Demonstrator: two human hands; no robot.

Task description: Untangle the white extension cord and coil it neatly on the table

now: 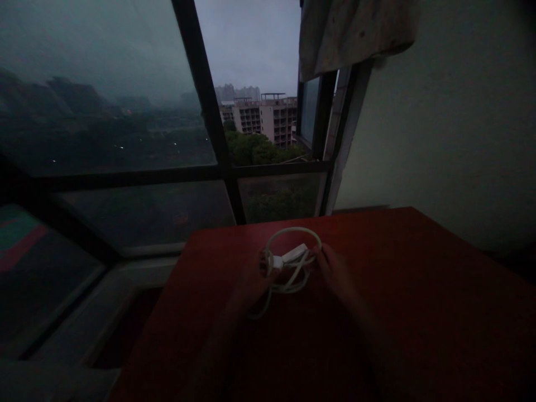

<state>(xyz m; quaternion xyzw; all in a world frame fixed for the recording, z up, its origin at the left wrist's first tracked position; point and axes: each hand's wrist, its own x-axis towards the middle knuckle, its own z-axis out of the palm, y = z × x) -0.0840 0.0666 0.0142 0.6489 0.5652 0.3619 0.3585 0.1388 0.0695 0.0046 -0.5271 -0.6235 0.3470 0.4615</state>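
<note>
A white cable (288, 290) lies loosely coiled above the reddish table, with one loop arching up at the back. Two white blocks, like a plug and a longer connector (296, 253), sit within the coil; the dim light hides their exact kind. My left hand (256, 274) is closed around the cable's left side, beside the smaller block. On the opposite side, my right hand (330, 266) pinches the cable where the raised loop comes down. A loose end of cable hangs below my left hand.
The reddish table (397, 251) extends under both hands toward a dark-framed window (285, 166). One pane stands open at the right. A cloth (355, 33) hangs above, and a pale wall (439, 123) borders the right side. The room is dim.
</note>
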